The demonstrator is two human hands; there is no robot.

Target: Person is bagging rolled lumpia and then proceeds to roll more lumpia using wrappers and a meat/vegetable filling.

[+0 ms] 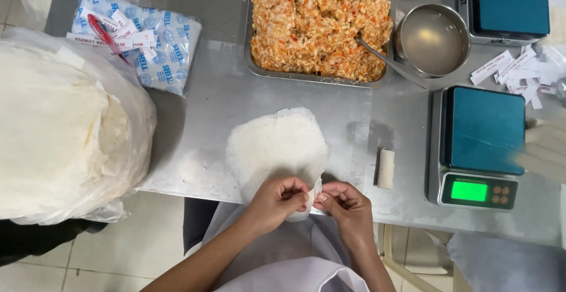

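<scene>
Table: the steel table (236, 100) is carrying everything, running from nine o'clock to three o'clock
Wrapper stack: a bagged stack of pale wrappers (62, 127) is sitting at nine o'clock, bulging over the table's near edge
Filling tray: a metal tray (254, 71) is holding an orange-flecked filling (318, 24) at twelve o'clock; a spoon (386, 62) is leaning into it
Scale: a blue-topped scale (480, 147) is glowing green at three o'clock
Bowl: a steel bowl (433, 40) of cloudy liquid is standing at one o'clock, just beside the tray
Wrapper: the white wrapper sheet (276, 147) is lying flat at centre, its near edge lifted at six o'clock
Left hand: the left hand (276, 202) is curling its fingers, pinching that near edge
Right hand: the right hand (346, 205) is pinching the same edge, fingertips nearly closed; the two are almost touching
Finished roll: a small roll (385, 168) is lying between wrapper and scale
</scene>
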